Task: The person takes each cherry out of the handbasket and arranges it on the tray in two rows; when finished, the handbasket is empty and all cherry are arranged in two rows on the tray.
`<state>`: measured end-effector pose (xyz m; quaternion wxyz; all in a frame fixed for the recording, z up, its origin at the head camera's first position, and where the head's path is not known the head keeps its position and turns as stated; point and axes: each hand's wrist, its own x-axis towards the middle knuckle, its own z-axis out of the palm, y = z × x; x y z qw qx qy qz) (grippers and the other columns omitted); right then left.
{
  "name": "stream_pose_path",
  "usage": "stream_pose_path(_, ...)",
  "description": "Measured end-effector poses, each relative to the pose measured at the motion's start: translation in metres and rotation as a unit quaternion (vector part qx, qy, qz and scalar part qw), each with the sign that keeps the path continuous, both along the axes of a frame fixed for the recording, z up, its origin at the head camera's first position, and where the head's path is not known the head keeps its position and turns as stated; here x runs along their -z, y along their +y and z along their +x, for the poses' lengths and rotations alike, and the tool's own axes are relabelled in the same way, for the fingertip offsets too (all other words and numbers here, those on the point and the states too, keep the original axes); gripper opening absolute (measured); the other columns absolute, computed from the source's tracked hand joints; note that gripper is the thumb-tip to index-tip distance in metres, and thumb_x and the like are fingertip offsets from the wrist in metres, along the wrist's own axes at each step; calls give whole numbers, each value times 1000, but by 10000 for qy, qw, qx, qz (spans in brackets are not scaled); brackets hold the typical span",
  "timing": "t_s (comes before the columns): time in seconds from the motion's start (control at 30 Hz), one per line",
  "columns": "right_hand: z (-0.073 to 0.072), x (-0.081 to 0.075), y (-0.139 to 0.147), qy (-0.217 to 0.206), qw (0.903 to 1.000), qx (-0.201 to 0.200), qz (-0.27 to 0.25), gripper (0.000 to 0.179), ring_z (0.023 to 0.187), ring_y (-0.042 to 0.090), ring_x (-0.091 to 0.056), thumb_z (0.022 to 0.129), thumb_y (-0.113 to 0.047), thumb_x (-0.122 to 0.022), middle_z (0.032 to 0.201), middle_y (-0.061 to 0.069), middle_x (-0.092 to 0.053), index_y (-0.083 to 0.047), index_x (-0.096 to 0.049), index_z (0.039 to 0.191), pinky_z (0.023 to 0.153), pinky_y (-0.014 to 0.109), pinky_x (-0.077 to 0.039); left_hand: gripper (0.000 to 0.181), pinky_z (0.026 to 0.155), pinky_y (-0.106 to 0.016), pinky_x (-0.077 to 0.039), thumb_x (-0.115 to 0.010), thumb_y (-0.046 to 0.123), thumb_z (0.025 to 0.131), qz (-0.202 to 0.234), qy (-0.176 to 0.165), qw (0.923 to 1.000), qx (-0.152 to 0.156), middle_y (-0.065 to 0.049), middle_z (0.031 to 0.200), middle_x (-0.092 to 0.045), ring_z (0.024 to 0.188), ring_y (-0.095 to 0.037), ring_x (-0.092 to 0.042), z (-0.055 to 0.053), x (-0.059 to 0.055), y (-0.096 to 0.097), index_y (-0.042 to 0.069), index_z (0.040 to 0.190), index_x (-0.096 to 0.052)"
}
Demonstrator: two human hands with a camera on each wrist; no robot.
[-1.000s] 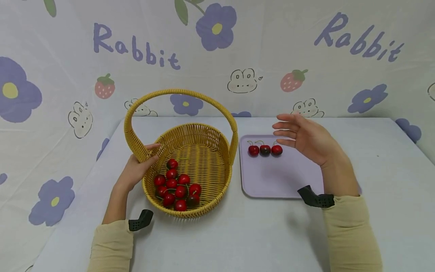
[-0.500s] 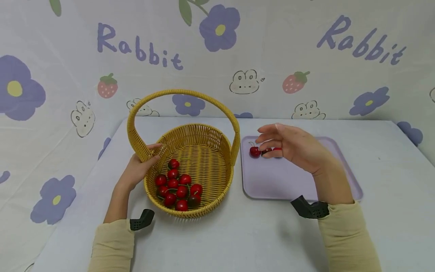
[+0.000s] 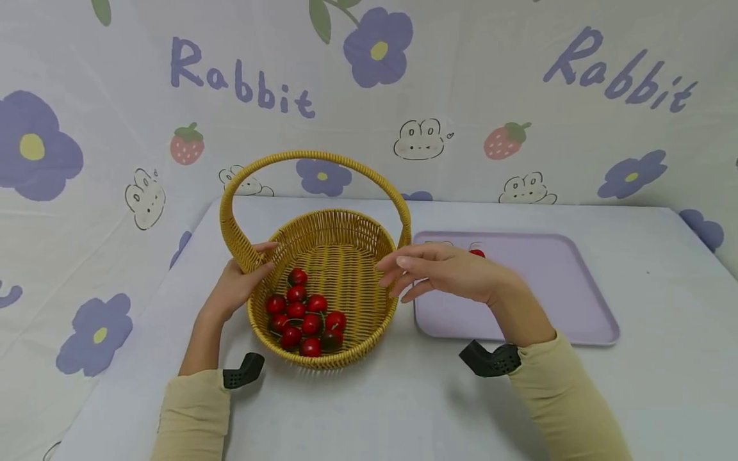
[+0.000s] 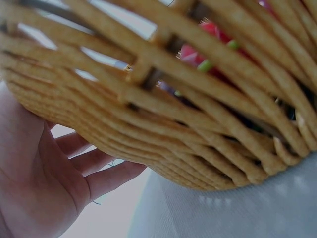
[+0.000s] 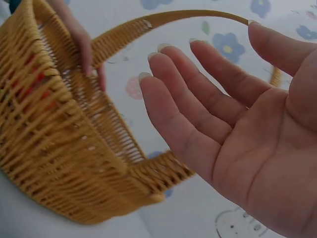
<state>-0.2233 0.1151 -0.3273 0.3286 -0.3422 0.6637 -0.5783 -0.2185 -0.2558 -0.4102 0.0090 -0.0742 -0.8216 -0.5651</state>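
Observation:
A round yellow wicker basket (image 3: pixel 362 275) with a tall arched handle (image 3: pixel 314 155) stands left of centre. Red cherries (image 3: pixel 311 323), several of them, lie gathered toward its near left side. My left hand (image 3: pixel 230 288) grips the basket at the left foot of the handle, thumb over the rim. From below, the left wrist view shows this hand (image 4: pixel 49 183) against the woven wall (image 4: pixel 148 109). My right hand (image 3: pixel 455 272) reaches to the basket's right rim, fingers spread and slightly bent; its palm (image 5: pixel 267 153) holds nothing in the right wrist view.
A lilac tray (image 3: pixel 553 288) lies on the white table (image 3: pixel 380 410), right of the basket. On it a red cherry (image 3: pixel 476 253) shows past my right hand, with more stems visible beside it. A patterned cloth (image 3: pixel 346 109) hangs behind.
My right hand has moved left and toward me, from over the tray to the basket's right rim, and now covers most of the tray's cherries. The left hand keeps its place on the basket.

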Motion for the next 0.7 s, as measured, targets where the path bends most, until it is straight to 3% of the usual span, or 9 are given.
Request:
stream_pose_path(0.23, -1, 5, -32, 177, 9968, -227, 751, 38, 109, 34, -58, 101, -27, -48, 120, 10, -62, -3, -57, 129, 92, 43, -47, 41, 103, -58, -29, -54, 11, 98, -61, 9, 10000, -54, -19, 143, -41, 131, -38, -37, -1, 1, 0, 2, 137, -48)
stream_pose_path(0.53, -8, 16, -70, 299, 9874, 154, 1544, 36, 105, 34, -59, 98, -36, -52, 113, 14, -62, -9, -64, 119, 85, 44, -51, 41, 104, -57, -29, -53, 11, 98, 31, -15, 10000, -40, -19, 144, -41, 131, -37, -37, 1, -1, 0, 2, 138, -47)
stream_pose_path(0.7, -14, 26, -88, 337, 9786, 369, 1997, 37, 99, 28, -61, 97, -36, -54, 109, 12, -64, -7, -64, 119, 75, 34, -54, 42, 104, -56, -28, -54, 12, 98, 40, -87, 9999, -63, -18, 144, -40, 131, -37, -37, 1, -1, 0, 2, 138, -48)
